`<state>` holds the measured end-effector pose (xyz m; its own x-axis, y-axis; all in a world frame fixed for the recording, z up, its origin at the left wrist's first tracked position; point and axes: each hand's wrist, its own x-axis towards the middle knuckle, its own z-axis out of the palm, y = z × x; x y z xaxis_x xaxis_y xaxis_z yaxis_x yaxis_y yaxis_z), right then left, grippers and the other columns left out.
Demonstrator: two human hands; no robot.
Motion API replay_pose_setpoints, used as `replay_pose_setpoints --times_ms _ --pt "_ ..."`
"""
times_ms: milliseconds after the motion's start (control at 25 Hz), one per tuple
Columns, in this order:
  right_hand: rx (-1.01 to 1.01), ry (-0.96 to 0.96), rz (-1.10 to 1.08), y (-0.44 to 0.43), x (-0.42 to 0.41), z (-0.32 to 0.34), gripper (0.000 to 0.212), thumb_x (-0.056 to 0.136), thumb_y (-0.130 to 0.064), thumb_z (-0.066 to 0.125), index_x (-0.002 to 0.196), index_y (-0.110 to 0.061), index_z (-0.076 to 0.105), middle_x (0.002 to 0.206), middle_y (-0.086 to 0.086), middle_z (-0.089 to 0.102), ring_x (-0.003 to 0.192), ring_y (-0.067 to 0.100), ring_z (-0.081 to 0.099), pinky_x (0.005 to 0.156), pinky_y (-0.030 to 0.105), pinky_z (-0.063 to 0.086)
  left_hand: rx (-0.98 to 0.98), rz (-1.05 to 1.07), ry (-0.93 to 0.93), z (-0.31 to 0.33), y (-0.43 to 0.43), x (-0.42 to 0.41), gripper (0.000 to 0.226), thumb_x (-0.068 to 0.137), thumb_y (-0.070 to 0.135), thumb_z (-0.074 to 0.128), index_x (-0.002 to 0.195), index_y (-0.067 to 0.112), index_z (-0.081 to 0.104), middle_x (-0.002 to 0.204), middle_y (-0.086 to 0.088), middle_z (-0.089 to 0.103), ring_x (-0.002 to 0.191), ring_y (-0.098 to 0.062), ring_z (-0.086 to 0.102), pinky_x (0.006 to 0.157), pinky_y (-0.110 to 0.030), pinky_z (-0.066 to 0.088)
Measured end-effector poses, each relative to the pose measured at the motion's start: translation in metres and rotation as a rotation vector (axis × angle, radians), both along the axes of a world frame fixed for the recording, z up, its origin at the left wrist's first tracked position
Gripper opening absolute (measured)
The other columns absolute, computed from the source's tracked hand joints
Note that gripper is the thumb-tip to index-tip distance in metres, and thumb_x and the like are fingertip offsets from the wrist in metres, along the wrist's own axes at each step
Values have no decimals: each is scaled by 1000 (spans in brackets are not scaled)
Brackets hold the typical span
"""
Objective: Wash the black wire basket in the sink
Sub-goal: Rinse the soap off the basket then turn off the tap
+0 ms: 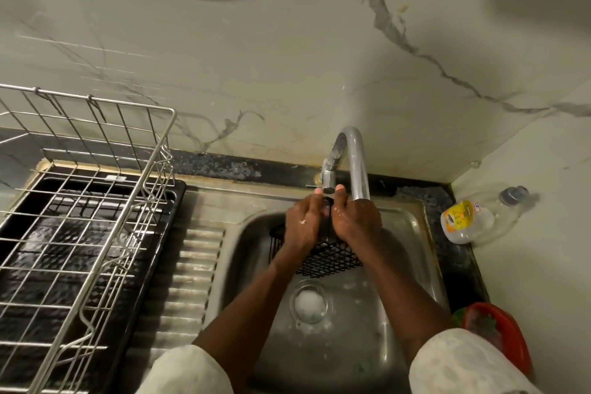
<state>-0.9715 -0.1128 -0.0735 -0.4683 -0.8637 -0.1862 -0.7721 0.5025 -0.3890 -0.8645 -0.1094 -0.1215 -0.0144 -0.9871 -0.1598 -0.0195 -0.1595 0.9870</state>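
Note:
The black wire basket (332, 257) is held upright over the steel sink (412, 265), just under the curved tap's spout (358, 166). My left hand (302, 221) grips its upper left side and my right hand (356, 219) grips its upper right side, with both thumbs up near the top. Both hands are wet. Only the basket's lower mesh and left edge show; the top is hidden behind my hands. White foam lies over the drain (309, 302) below it.
A steel dish rack (86, 201) over a black tray stands to the left, beyond the ribbed drainboard (188, 272). A clear plastic bottle (473, 217) lies on the dark counter at right. A red bowl (499, 333) sits at the near right. The marble wall rises behind the tap.

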Motion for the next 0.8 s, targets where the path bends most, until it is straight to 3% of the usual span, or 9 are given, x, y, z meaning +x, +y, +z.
replay_pose_setpoints --times_ms 80,160,280,320,400,520,600,680,800 --pt "54 111 42 -3 1 -2 67 103 -59 31 111 -6 70 108 15 70 88 27 64 63 23 40 -35 -33 -29 6 -5 -9 49 107 46 41 79 15 67 75 -6 71 69 -14 69 66 -27 58" --pt "53 304 167 4 6 -14 63 105 -55 27 106 -10 72 100 11 73 87 25 69 65 25 45 25 -26 -52 3 -3 -12 49 103 49 48 72 18 68 69 -5 72 64 -15 69 66 -32 59" --pt "-35 230 207 7 16 -25 78 98 -66 6 88 -21 69 76 1 71 73 18 71 72 34 56 186 191 -5 -2 -2 -15 48 102 42 56 62 16 59 58 -2 66 51 -14 63 60 -33 59" --pt "-55 256 276 6 16 -28 70 99 -64 9 92 -24 66 80 -1 72 79 18 71 81 38 55 195 250 7 -3 -7 -15 51 102 42 56 58 16 55 54 -1 62 48 -12 59 55 -29 55" --pt "-144 315 441 9 15 -33 40 100 -51 30 113 -31 62 107 -3 73 106 20 67 101 46 45 172 269 36 -3 -18 -10 60 102 48 53 52 15 51 46 2 55 42 -9 51 48 -24 46" --pt "-274 349 542 44 5 -40 51 106 -46 31 150 -25 43 156 -3 44 146 19 36 121 53 22 222 266 64 2 -21 -2 57 102 57 44 63 17 49 58 -2 52 54 -13 52 59 -30 48" --pt "-262 346 472 59 1 -47 60 105 -56 26 156 -25 34 161 -5 34 152 17 24 124 49 12 306 256 104 -3 -17 -2 58 101 64 38 94 10 59 87 -11 62 80 -21 63 79 -38 55" --pt "-275 305 375 53 -2 -49 51 106 -52 27 139 -24 54 143 -1 57 138 22 45 119 44 25 311 206 160 -16 -17 -4 79 98 71 33 109 -1 64 99 -21 70 91 -33 70 89 -46 58" --pt "-309 319 204 25 -2 -24 39 104 -37 45 89 -12 72 88 10 72 87 28 64 85 39 44 295 199 214 -22 -15 -1 73 101 64 34 105 0 68 98 -19 74 88 -29 74 79 -36 60"
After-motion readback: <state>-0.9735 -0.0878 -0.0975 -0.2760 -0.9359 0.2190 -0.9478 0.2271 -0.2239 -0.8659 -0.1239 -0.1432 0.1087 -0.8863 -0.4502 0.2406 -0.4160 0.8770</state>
